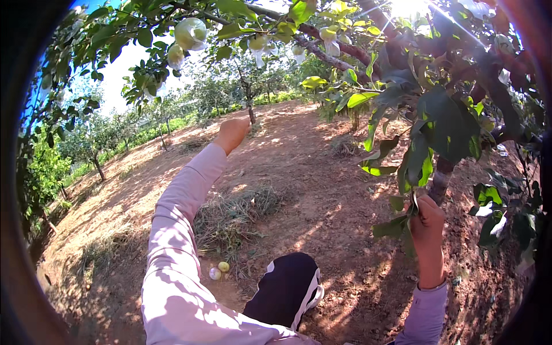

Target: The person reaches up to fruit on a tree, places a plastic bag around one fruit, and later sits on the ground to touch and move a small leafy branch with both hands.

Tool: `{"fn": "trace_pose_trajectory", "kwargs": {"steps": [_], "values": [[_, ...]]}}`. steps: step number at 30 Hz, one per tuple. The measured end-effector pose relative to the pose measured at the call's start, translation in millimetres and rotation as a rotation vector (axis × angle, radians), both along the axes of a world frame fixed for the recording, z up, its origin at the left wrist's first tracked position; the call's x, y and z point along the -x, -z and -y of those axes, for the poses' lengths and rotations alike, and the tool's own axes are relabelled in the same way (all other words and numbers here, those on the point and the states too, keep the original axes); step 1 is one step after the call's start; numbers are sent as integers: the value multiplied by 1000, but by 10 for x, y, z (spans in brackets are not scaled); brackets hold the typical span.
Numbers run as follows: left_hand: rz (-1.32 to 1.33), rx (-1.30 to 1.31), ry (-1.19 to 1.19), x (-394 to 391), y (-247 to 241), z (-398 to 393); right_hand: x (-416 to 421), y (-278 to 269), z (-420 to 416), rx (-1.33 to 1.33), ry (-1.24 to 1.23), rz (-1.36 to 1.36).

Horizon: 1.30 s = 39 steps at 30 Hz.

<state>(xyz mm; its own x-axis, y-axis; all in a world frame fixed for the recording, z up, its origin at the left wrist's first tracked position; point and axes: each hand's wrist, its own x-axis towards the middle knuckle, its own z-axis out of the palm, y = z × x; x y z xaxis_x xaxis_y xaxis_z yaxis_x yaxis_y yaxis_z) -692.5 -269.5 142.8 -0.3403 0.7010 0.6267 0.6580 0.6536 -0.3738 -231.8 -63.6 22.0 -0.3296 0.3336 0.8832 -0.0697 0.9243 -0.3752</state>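
My left arm reaches forward, and my left hand is raised over the sloping ground. Its fingers curl away from view, so what they may hold is hidden. At the right, my right hand pinches the leaves at the low end of a leafy branch. Above my left hand, an apple tree limb crosses the top of the view. Pale green apples in clear plastic bags hang from it, among them a large bagged apple and a smaller bagged apple.
Two fallen apples lie on the soil near my knee. A heap of dry grass spreads ahead of it. Dense foliage and a trunk stand close at the right. More trees grow up the slope.
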Motion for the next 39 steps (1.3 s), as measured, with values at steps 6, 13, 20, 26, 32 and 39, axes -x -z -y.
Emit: {"fn": "trace_pose_trajectory", "kwargs": {"steps": [6, 13, 20, 26, 32, 39], "values": [[354, -4, -485, 491, 590, 1756, 195, 49, -10, 35, -97, -90], [382, -271, -348, 445, 884, 2440, 171, 9, 17, -7, -48, -82], [529, -56, -75, -232, 1885, 1948, 148, -6, 57, 72, -141, -69], [669, 64, 201, -963, 2499, 946, 218, 41, 144, 134, -180, -75], [813, -90, 810, -1638, 2479, -367, 183, -11, 283, 188, -147, -55], [828, 493, 958, -2013, 2760, -1032, 345, 20, 361, 123, -186, -46]]}}
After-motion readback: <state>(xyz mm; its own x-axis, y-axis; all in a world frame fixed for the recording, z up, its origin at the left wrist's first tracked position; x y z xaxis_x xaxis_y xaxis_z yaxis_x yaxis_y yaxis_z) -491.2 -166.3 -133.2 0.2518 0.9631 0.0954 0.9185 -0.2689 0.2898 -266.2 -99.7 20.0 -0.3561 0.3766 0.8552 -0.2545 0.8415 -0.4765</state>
